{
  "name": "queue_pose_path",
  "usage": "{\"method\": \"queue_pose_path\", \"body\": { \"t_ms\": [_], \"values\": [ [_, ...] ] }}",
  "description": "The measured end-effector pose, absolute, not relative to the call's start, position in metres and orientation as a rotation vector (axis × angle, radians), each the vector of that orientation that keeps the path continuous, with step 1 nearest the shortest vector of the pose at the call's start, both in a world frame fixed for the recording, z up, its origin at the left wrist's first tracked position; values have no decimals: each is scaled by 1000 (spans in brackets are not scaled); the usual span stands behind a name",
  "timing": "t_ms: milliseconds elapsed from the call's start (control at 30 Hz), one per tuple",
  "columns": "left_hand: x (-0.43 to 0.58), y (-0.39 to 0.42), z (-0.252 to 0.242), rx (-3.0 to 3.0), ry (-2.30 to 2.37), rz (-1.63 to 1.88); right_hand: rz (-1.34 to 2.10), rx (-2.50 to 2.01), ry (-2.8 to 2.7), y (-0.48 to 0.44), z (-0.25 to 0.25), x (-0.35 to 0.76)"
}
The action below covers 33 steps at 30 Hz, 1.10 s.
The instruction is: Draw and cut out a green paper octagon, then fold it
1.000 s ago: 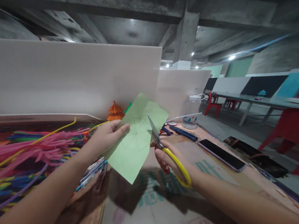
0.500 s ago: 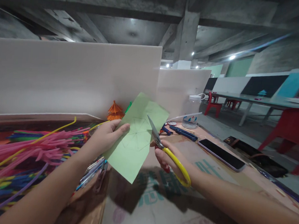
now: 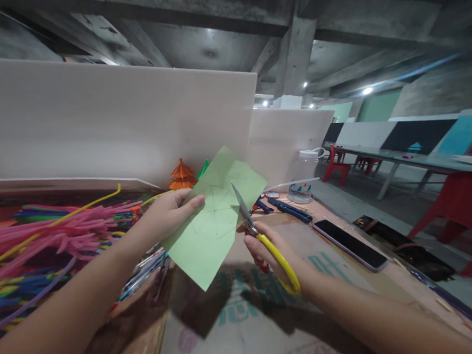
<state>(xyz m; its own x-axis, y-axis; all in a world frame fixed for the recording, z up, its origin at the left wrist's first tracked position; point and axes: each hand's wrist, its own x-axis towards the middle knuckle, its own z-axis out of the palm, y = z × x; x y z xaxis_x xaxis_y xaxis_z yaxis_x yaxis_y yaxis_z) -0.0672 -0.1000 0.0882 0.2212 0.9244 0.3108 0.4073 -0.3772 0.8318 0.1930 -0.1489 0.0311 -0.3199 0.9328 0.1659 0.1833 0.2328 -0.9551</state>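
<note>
A sheet of light green paper (image 3: 198,250) with thin pencil lines is held up above the table, tilted. My left hand (image 3: 172,213) pinches its left edge, thumb on the near face. In my right hand (image 3: 261,249) are scissors (image 3: 273,252) with yellow handles, a little red showing under the fingers. One blade lies across the face of the paper near its right edge, pointing up and left. The other blade is hidden behind the sheet. Part of the right fingers is hidden by the handle.
Bundles of pink and other coloured pipe cleaners (image 3: 74,228) fill the left. An orange paper pagoda (image 3: 181,176) stands behind the paper. To the right are a blue tool (image 3: 290,210), a phone (image 3: 350,244) and a clear water bottle (image 3: 301,179). A white board (image 3: 114,125) rises behind.
The paper and scissors have shifted very slightly; the lower corner of the sheet is a touch further left. Both hands keep the same grip.
</note>
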Motion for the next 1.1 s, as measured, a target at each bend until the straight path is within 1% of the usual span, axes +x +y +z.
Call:
{"method": "queue_pose_path", "body": {
  "t_ms": [500,1100],
  "values": [
    [-67,-99,89,1918,1240,1112,1174,-1034,-1629,-146,25,192],
    [-67,-102,92,1927,1246,1095,1159,-1059,-1653,-148,33,192]
  ]
}}
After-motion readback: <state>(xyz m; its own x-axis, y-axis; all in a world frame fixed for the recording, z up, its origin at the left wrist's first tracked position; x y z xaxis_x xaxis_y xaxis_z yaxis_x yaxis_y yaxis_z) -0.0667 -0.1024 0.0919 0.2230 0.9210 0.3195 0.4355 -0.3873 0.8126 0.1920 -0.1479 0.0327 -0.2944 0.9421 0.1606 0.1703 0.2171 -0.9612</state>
